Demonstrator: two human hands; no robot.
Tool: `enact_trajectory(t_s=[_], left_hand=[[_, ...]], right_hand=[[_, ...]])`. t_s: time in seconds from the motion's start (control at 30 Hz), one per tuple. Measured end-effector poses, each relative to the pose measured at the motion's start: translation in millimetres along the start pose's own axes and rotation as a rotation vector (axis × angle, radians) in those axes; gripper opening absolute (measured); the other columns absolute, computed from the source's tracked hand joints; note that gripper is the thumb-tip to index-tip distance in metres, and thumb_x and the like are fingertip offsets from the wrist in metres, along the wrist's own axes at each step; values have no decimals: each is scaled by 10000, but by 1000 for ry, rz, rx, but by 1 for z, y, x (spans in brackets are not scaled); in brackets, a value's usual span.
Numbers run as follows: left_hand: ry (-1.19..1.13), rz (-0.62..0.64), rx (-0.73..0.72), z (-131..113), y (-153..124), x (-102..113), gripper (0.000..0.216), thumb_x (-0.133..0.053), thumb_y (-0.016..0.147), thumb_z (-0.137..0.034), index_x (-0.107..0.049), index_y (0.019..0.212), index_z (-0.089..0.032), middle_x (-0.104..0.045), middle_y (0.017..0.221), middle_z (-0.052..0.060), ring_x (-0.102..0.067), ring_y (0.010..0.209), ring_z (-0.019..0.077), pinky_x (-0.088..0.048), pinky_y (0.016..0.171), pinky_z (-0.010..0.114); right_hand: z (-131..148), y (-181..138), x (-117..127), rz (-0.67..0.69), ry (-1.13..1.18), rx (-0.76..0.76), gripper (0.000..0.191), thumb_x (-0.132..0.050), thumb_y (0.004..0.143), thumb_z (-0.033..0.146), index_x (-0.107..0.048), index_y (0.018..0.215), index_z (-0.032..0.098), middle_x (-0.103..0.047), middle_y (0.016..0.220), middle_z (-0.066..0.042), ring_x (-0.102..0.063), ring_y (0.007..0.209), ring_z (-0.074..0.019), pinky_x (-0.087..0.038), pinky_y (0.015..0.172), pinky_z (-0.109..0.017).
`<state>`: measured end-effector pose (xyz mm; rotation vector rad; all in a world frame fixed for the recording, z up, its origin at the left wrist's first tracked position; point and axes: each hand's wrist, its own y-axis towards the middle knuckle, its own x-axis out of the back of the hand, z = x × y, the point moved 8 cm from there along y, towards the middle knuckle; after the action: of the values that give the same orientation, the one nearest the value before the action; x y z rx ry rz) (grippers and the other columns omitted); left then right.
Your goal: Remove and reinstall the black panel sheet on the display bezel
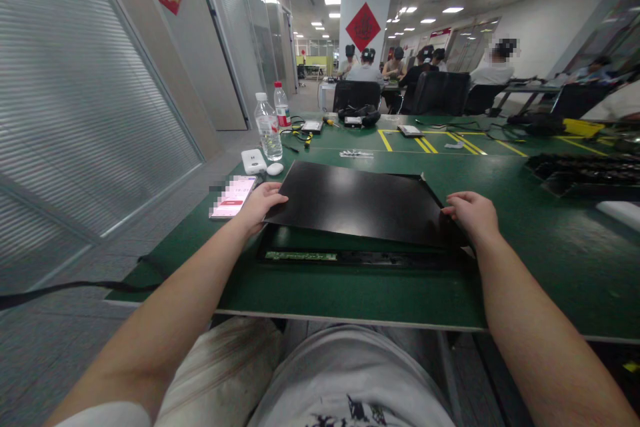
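Observation:
A thin black panel [355,203] lies tilted over a flat black frame [370,258] on the green table mat [350,293]. Its near edge is raised off the frame, where a green circuit strip [301,256] shows. My left hand [263,203] grips the panel's near left corner, fingers curled over the edge. My right hand [473,213] grips the near right corner the same way.
A lit phone [234,196], a white box [253,160], a white mouse [275,169] and two water bottles [269,125] stand at the left. Black trays [585,175] sit at the right. Tools and cables lie further back. Several people sit at far tables.

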<state>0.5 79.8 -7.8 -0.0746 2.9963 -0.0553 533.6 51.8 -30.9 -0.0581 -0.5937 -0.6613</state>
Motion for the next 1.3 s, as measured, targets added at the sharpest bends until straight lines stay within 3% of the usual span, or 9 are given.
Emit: enact_trajectory(t_s=[0.53,0.77,1.3], left_hand=[[75,-65,93,4,-5,1,464,-777,516,-96,-622,944,-184,-722,704,-15,-693,637,182,-540,605,276],[117,-68,86,2,-6,-1,442,-765,534,-96,-637,949,-177,-729,726,7,-708,666,200,-552,621,286],[174,-76,46,2,-4,0,440,-758,524,-130,-611,934,-194,-689,696,-22,-683,670,192,-532,618,281]], right_hand=[[14,-9,3,0,-206,10,230,-621,761,325,-754,917,221,-756,717,-52,-691,701,-237,-534,727,-350],[30,-19,6,2,-292,27,232,-606,742,280,-761,909,237,-767,737,-46,-698,773,-266,-513,744,-371],[35,-20,4,3,-431,78,274,-619,760,318,-801,951,244,-771,820,-76,-708,881,-295,-533,767,-377]])
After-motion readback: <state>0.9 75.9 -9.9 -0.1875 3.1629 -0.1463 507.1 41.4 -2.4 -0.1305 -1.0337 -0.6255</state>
